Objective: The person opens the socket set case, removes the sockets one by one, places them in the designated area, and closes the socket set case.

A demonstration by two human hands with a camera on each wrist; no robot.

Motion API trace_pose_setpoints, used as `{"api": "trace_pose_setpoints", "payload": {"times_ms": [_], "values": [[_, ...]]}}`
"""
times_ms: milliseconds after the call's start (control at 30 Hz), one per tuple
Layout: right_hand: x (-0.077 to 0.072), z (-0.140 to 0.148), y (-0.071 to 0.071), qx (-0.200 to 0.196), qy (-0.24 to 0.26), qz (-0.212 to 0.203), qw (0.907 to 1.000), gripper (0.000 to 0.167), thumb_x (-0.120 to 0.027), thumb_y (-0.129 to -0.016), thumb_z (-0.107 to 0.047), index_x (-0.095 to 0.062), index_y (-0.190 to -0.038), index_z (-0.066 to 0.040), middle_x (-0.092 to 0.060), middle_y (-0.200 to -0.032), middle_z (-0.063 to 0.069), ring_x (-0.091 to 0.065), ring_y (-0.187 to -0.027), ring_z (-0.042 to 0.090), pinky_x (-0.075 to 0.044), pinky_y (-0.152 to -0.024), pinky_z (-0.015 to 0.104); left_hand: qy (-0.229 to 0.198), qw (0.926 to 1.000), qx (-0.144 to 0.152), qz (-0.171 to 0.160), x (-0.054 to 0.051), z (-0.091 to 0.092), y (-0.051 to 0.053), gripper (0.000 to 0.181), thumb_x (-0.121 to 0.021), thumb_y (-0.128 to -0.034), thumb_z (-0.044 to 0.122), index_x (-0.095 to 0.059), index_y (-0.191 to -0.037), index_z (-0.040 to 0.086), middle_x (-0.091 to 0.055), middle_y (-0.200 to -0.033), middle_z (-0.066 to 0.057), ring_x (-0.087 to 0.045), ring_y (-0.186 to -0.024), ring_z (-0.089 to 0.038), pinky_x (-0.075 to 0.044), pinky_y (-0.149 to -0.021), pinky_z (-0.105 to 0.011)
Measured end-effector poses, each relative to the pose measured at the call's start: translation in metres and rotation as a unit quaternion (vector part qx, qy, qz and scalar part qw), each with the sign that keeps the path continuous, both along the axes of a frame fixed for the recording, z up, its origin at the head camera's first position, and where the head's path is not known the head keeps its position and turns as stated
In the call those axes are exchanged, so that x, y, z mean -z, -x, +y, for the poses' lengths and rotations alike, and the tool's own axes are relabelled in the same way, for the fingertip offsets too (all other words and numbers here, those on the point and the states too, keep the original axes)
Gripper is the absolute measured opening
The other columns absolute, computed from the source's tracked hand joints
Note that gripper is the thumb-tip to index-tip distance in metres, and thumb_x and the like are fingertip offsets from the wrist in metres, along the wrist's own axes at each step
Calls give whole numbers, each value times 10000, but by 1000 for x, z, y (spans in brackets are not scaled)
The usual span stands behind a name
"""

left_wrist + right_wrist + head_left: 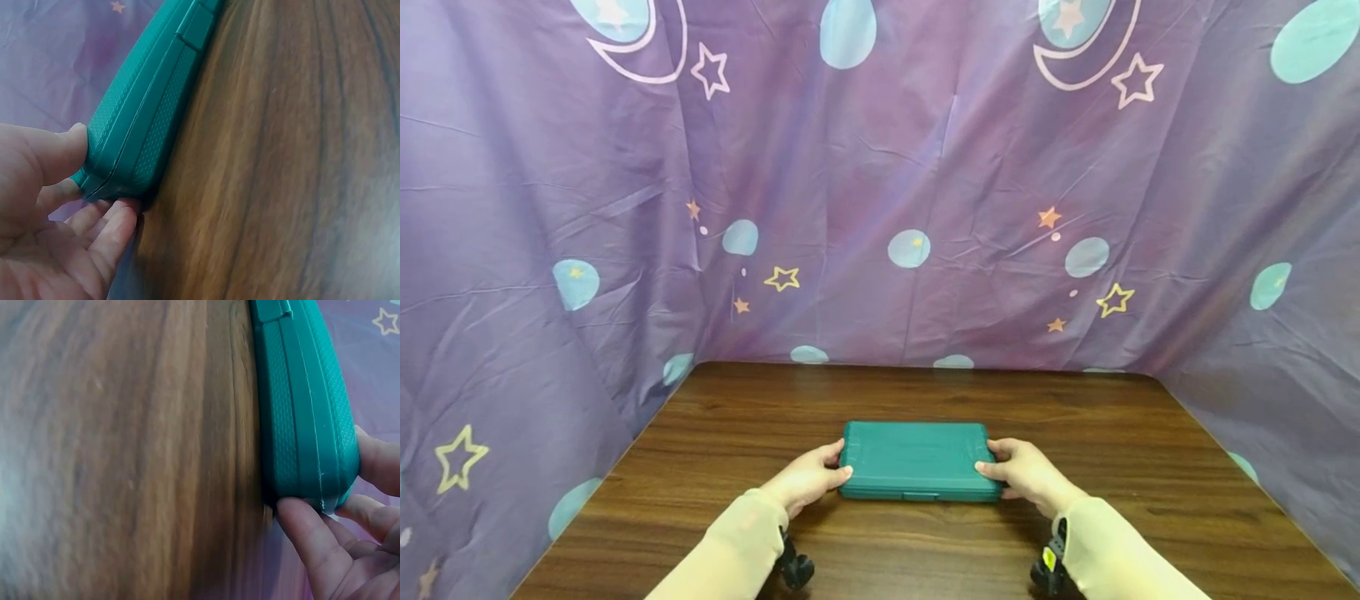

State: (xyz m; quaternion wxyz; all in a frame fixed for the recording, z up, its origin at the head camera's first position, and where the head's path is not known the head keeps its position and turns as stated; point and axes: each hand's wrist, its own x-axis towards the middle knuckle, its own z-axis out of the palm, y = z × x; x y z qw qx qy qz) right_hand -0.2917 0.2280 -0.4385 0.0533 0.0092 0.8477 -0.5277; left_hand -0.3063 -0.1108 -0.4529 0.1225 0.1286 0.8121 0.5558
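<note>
A closed teal plastic case (917,457) lies lid up over the middle of the table, its latch (921,496) on the near long side. My left hand (811,477) grips the left end, thumb on the lid and fingers at the end wall and lower edge. At the opposite end my right hand (1028,472) holds the case the same way. Both wrist views show the seam between lid and base shut, with textured side walls on the case (140,106). In the right wrist view, fingertips (294,509) touch its bottom corner. Whether the base touches the wood cannot be told.
The brown wood-grain table (760,408) stretches out on all sides of the case. A purple curtain (865,167) with stars and moons hangs behind the table and along both sides. Black devices (795,567) are strapped at both wrists.
</note>
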Motion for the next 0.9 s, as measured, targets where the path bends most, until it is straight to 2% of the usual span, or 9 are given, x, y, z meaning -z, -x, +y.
{"api": "trace_pose_setpoints", "payload": {"times_ms": [267,467,567,667,733,767,833,900], "values": [[2,-14,1,55,41,57,10000,636,-726,-864,-164,-436,-1333,152,-423,-1369,355,-614,-1002,295,-557,-710,451,-28,9997,-136,-178,-2,-13,0,666,-639,-921,147,-312,-1475,-28,-405,-1409,-320,-339,-1334,-441,-296,-1028,-624],[3,-19,-1,97,76,69,9999,635,-720,-864,-147,-426,-1343,148,-419,-1369,357,-610,-1001,297,-554,-702,451,3,9994,-227,-252,-2,-16,1,655,-638,-919,140,-325,-1473,-18,-395,-1417,-317,-331,-1338,-443,-313,-1024,-612],[4,-20,-1,95,113,87,9999,632,-715,-869,-147,-423,-1347,146,-411,-1381,352,-605,-1016,299,-553,-708,455,245,9992,-305,-45,-5,-15,1,649,-650,-904,133,-352,-1460,-22,-367,-1424,-302,-317,-1330,-455,-287,-1046,-596],[5,-20,-2,81,183,119,9997,628,-707,-875,-145,-418,-1352,145,-401,-1392,348,-603,-1020,298,-552,-716,460,882,9939,-218,628,-9,-12,5,637,-660,-870,139,-407,-1437,-7,-329,-1459,-248,-264,-1345,-461,-226,-1074,-595],[6,-20,-2,90,210,138,9996,624,-702,-878,-142,-417,-1354,142,-398,-1394,346,-605,-1013,295,-552,-716,462,1529,9795,121,1310,-13,-8,8,615,-659,-864,180,-450,-1419,18,-336,-1480,-201,-251,-1360,-446,-203,-1080,-601],[6,-20,-2,100,214,142,9996,622,-701,-879,-141,-417,-1355,141,-398,-1394,348,-604,-1009,294,-552,-715,462,1897,9669,376,1664,-15,-6,9,605,-653,-871,217,-463,-1418,40,-338,-1499,-176,-235,-1378,-435,-194,-1086,-600],[6,-21,-3,130,237,144,9995,619,-699,-879,-136,-418,-1358,137,-397,-1394,348,-605,-1004,297,-551,-714,463,2556,9365,980,2194,-19,-1,10,598,-645,-894,315,-475,-1427,104,-340,-1525,-115,-228,-1406,-389,-198,-1093,-595],[6,-22,-3,149,214,136,9996,615,-695,-883,-142,-419,-1361,132,-397,-1394,348,-600,-1019,303,-550,-713,459,3103,9036,1540,2519,-21,4,9,622,-645,-899,412,-460,-1447,182,-320,-1548,-50,-221,-1430,-326,-215,-1094,-590]]}}
